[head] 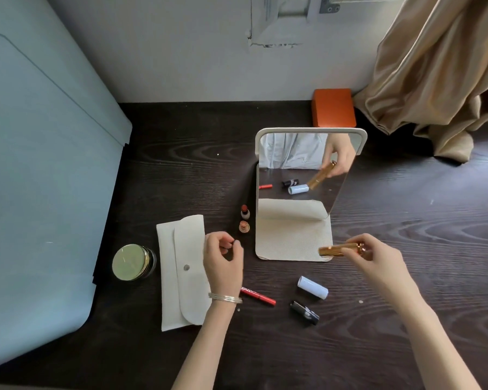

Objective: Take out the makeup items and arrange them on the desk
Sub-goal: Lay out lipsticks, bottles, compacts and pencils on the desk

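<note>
A white fabric pouch (181, 273) lies flat on the dark wooden desk (406, 305), its flap closed. My left hand (223, 261) hovers over the pouch's right edge with fingers loosely curled and nothing in them. My right hand (378, 257) grips a gold tube (333, 249) held sideways over the front corner of the mirror's base. Two uncapped lipsticks (244, 211) (244, 226) stand upright left of the mirror. A red pencil (261, 296), a white-and-blue tube (312, 287) and a black tube (304, 312) lie between my arms.
A standing mirror (302, 170) on a white base (290, 243) faces me at mid-desk. A round gold-lidded jar (133, 261) sits left of the pouch. An orange box (333, 108) and a tan curtain (434, 80) are at the back right. A pale blue panel (40, 164) borders the left.
</note>
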Available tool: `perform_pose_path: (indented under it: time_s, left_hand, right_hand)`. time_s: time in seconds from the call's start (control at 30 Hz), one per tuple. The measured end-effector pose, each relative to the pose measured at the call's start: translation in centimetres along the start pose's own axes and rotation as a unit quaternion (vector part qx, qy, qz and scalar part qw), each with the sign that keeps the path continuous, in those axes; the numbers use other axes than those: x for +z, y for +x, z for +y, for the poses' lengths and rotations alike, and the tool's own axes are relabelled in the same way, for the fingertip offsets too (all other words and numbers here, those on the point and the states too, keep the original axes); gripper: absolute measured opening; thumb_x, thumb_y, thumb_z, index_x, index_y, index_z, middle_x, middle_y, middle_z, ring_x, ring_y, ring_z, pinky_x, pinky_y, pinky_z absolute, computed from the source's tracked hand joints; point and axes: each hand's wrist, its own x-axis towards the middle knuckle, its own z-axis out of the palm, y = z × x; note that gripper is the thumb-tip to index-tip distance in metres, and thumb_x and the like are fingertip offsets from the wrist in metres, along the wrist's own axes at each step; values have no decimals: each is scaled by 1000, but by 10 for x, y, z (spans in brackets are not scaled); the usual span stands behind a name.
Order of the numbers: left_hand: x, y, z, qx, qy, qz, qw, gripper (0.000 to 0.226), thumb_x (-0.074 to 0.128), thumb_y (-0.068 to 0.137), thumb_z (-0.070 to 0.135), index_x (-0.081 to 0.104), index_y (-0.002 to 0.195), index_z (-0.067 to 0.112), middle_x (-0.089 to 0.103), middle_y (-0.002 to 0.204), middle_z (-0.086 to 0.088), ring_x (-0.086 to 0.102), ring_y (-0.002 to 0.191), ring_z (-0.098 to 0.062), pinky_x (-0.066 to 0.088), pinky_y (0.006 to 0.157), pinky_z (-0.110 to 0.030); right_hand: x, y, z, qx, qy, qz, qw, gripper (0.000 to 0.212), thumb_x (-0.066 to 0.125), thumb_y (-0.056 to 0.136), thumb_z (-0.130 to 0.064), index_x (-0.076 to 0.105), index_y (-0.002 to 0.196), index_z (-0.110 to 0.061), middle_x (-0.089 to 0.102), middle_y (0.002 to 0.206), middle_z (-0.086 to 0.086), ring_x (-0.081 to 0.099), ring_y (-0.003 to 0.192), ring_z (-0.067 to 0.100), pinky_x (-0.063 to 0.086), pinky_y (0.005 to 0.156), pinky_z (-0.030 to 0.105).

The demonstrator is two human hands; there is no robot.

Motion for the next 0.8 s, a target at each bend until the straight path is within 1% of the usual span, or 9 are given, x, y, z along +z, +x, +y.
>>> perform_pose_path:
  time_s: [0.07, 0.1, 0.17, 0.27, 0.33, 0.43, 0.57, 0.7, 0.8]
  left_hand:
    - [-2, -13, 13, 44, -21, -90, 995, 22, 65, 80, 6, 53, 90, 22, 55, 90, 4, 57, 80, -11, 47, 70, -8]
    - [-2, -19, 20, 61, -31, -150, 986, 21, 64, 80, 13, 54, 94, 25, 56, 95, 5, 58, 85, -10, 48, 74, -10]
    - [0, -30, 34, 81, -32, -272, 958, 27, 61, 80, 31, 55, 106, 27, 55, 103, 13, 56, 96, -3, 47, 83, -12]
    - [3, -42, 52, 69, -6, -388, 919, 29, 61, 87, 30, 55, 114, 22, 58, 103, 13, 56, 96, 1, 46, 85, -15]
    - [4, -48, 61, 72, 27, -411, 908, 28, 57, 91, 30, 53, 115, 18, 57, 96, 9, 55, 87, -5, 45, 77, -18]
    - [3, -56, 71, 68, 71, -425, 900, 25, 49, 95, 33, 49, 113, 15, 54, 90, 7, 52, 80, -10, 39, 70, -21]
    - [-4, -65, 71, 24, 76, -444, 892, 21, 42, 98, 33, 48, 102, 14, 50, 77, 5, 47, 69, -13, 34, 62, -27]
    - [-5, -68, 70, 16, 111, -458, 882, 30, 40, 98, 36, 50, 111, 11, 51, 82, -3, 47, 73, -20, 33, 65, -30]
    - [-4, -72, 66, 19, 144, -452, 880, 32, 39, 98, 38, 50, 109, 11, 53, 84, -5, 49, 73, -21, 36, 66, -32]
  right_hand:
    - [-3, -6, -10, -6, 107, -56, 993, 7, 65, 87, -28, 65, 83, -22, 65, 67, -5, 54, 61, 9, 42, 63, 21]
    - [-3, -8, -15, -9, 145, -87, 986, 11, 63, 88, -28, 66, 82, -19, 62, 61, -7, 50, 56, 6, 40, 60, 17]
    - [0, -14, -24, -14, 205, -134, 969, 19, 61, 89, -27, 65, 83, -10, 55, 56, -7, 44, 52, 3, 37, 59, 16]
    - [5, -21, -32, -23, 263, -164, 950, 24, 58, 90, -26, 61, 76, -7, 45, 55, -4, 37, 53, 6, 32, 54, 14]
    - [11, -28, -37, -28, 312, -166, 935, 28, 59, 89, -27, 53, 68, -11, 41, 57, -1, 36, 55, 9, 31, 53, 16]
    - [22, -35, -43, -8, 367, -149, 918, 24, 63, 87, -25, 51, 72, -10, 51, 60, -1, 48, 55, 7, 39, 54, 14]
    - [36, -37, -41, 3, 330, -101, 939, 34, 67, 85, -28, 46, 65, -10, 39, 59, 4, 36, 54, 11, 31, 52, 20]
    - [44, -42, -39, 37, 354, -86, 930, 30, 62, 89, -20, 46, 66, -7, 42, 60, 5, 39, 45, 2, 36, 45, 9]
    - [47, -43, -39, 53, 372, -82, 923, 34, 59, 90, -17, 42, 61, -12, 40, 57, 0, 39, 43, 0, 35, 43, 7]
